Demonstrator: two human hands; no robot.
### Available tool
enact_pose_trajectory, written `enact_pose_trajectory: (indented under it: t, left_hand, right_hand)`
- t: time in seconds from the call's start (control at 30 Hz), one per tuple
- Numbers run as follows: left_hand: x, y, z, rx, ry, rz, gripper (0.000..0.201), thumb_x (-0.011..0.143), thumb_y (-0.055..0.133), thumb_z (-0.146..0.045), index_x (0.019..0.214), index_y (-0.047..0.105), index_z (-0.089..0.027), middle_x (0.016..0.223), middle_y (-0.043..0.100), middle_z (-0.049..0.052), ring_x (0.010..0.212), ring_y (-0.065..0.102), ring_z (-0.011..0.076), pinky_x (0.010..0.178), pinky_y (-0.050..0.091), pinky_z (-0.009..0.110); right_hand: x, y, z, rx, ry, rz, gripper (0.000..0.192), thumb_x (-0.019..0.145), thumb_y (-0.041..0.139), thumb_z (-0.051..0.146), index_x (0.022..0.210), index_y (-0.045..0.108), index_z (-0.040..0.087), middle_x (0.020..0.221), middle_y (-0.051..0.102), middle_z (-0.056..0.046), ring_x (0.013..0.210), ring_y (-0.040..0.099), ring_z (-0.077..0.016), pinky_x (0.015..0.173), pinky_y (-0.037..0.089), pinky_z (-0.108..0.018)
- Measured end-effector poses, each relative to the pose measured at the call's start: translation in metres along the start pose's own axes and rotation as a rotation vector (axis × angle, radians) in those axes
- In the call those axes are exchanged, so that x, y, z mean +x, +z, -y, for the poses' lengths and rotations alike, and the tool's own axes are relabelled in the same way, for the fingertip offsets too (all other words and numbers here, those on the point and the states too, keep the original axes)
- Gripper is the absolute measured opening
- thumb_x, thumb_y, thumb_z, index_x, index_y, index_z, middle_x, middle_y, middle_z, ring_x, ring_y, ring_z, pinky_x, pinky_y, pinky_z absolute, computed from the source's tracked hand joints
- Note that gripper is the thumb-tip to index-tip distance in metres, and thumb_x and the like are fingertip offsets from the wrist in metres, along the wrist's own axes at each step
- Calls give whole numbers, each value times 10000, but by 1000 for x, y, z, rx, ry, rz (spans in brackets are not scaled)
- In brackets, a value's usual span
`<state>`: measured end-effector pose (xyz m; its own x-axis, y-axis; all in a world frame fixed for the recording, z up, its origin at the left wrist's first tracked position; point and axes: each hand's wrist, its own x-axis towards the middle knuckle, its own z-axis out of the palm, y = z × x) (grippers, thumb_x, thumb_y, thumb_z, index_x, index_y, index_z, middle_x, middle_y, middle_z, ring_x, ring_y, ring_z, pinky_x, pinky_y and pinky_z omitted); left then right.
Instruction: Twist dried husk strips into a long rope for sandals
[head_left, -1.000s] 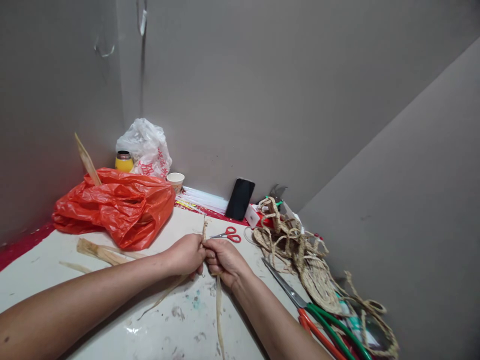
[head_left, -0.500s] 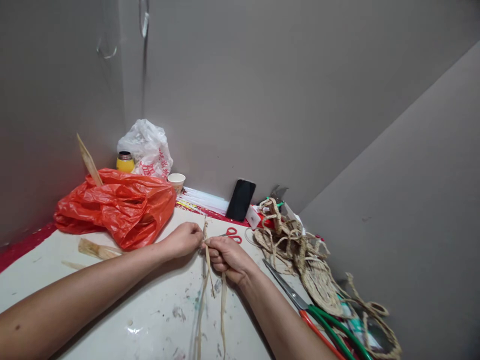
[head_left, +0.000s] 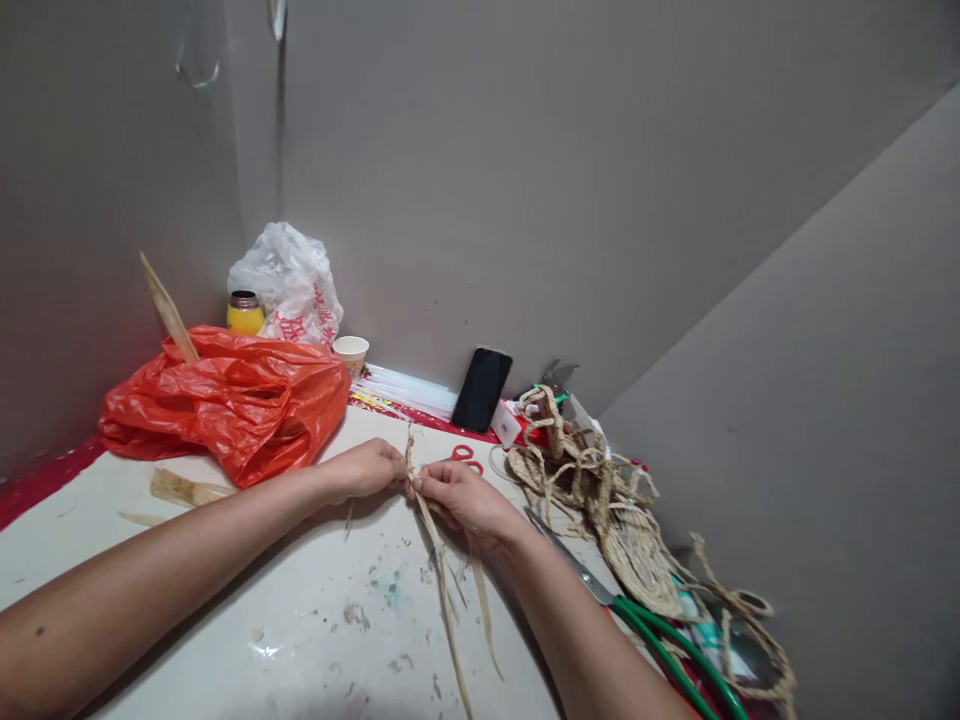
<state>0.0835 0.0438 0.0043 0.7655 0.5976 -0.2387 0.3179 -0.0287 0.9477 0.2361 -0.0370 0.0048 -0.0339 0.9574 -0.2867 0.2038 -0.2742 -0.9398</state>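
Head camera looks down, close over table point(head_left: 225, 600).

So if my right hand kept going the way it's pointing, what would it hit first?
Your right hand points left across the table, so it would likely meet your left hand first, just past the dried strips both pinch.

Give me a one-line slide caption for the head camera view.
Both hands, left hand and right hand, pinch dry straw strips over a stained table beside scissors.

Open table ahead of me, clutter on three sides

I see bare tabletop point(head_left: 225, 600) near me; the orange bag point(head_left: 225, 400) blocks the left, braided straw pile point(head_left: 600, 490) and green-handled shears point(head_left: 645, 625) crowd the right, phone point(head_left: 481, 389) against the wall.
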Motion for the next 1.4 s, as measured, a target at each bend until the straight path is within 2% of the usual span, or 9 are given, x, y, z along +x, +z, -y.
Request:
enact_pose_trajectory:
  t: [0.37,0.57,0.8,0.93,1.0,1.13,1.2,1.3,1.4]
  left_hand:
    - [-1,1,-1,-57,-124,60,202,709,535,-324,585,520,-165,366,299,-90,327,197,51,385,99,234]
    - [-5,8,-3,-78,-88,-20,224,718,535,-281,536,502,-154,347,313,-90,322,168,34,395,74,240]
    - [-10,9,-8,-211,-62,1,277,700,517,-318,491,388,-189,368,296,-88,320,173,39,379,77,243]
    - [-10,7,-7,-317,-61,53,247,630,600,-303,514,416,-186,349,299,-98,311,189,35,370,67,237]
    - [-10,5,-7,-352,-72,77,209,604,615,-279,524,450,-178,336,309,-100,298,188,32,366,59,235]
    - [-10,0,-6,-399,-66,106,206,605,634,-294,546,478,-172,335,313,-102,289,188,29,360,63,227]
    - [-10,-2,-7,-422,-67,112,230,596,657,-303,556,472,-173,346,315,-103,299,191,27,361,68,221]
    - [-10,-1,-8,-453,-88,129,269,568,687,-305,570,451,-176,371,305,-111,324,181,20,369,69,209]
    - [-10,1,-8,-453,-86,147,284,560,686,-310,580,433,-181,388,313,-112,336,175,19,373,72,208]
  right_hand:
    - [-1,6,-6,-441,-201,-204,237,739,533,222,526,441,175,522,388,44,537,330,-98,491,217,-227]
    - [-16,3,15,-469,-106,-177,216,725,507,190,511,482,163,470,411,44,470,344,-86,449,220,-220]
    - [-21,32,11,-368,35,-29,285,839,348,292,613,481,181,479,551,11,325,454,-90,370,309,-197]
    - [-35,46,14,-609,-65,-92,252,791,401,188,552,483,177,471,556,-15,409,479,-106,436,318,-215]
    - [-47,47,25,-782,-175,-38,239,771,453,178,533,479,175,505,562,-18,458,451,-105,467,300,-231]
    - [-63,28,47,-735,-189,334,238,755,582,321,573,538,175,527,544,12,489,433,-106,459,294,-227]
    - [-59,11,50,-608,-119,197,331,792,538,417,576,550,168,528,549,-2,497,465,-117,463,329,-225]
    - [-39,-5,40,-406,-173,-326,375,791,515,501,640,565,161,611,597,-38,565,530,-143,514,396,-238]
    - [-18,-1,24,-169,-129,-279,380,779,511,532,724,570,161,672,621,-43,574,551,-135,518,410,-231]
